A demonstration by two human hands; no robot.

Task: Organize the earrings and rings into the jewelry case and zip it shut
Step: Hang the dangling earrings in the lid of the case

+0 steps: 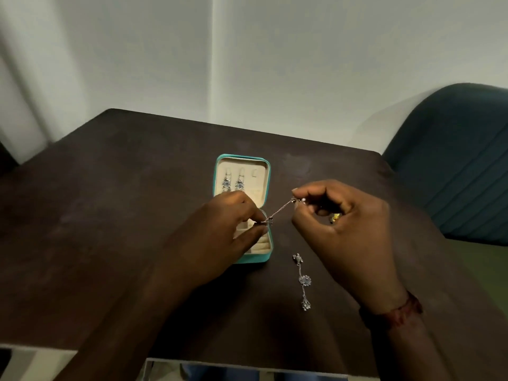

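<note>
Done: we note two silver drop earrings (233,183) hung in the open teal zip case (268,176).
Hands: we see the left hand (220,237) and right hand (343,229) pinching one thin silver chain earring (280,211) between them.
Left: another silver dangling earring (303,281) on the dark counter (110,215); zipping.

Left half of table (90,215) bare, open for passage; far strip behind open jewelry case (242,207) also free; left hand (220,237) covers case's lower tray; chain (279,211) stretched between both hands bars gap; right hand (343,229) beside case; loose earring (303,281) on table below; chair (456,160) crowds right edge.
</note>
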